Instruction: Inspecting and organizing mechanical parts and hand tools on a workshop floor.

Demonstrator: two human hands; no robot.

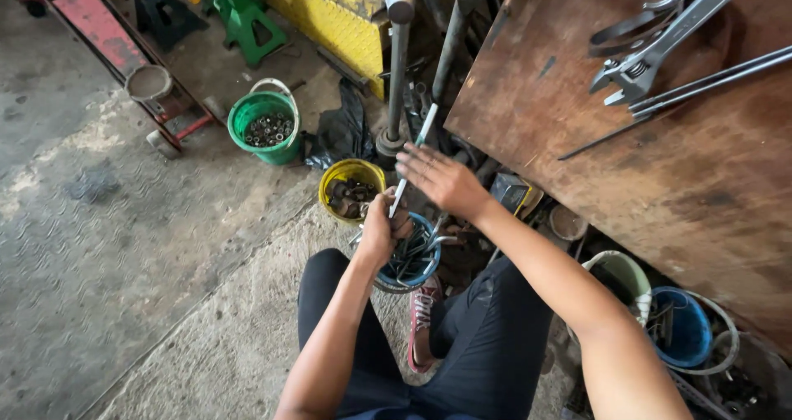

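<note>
While the left hand (pixel 381 228) grips a thin rod (pixel 410 162) at centre frame over the blue bucket (pixel 431 265), the right hand (pixel 441 178) hovers, fingers spread; sorting step, next needs a firmer two-handed grasp.

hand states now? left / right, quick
Left hand: closed around a thin white rod, over the blue bucket of metal tools.
Right hand: open, fingers spread, touching the rod, gripping nothing.

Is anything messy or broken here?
Nothing looks spilled or broken. The workbench top is rusty and stained. The left hand holds a thin rod over a blue bucket of tangled metal parts; the right hand hovers beside it.
</note>
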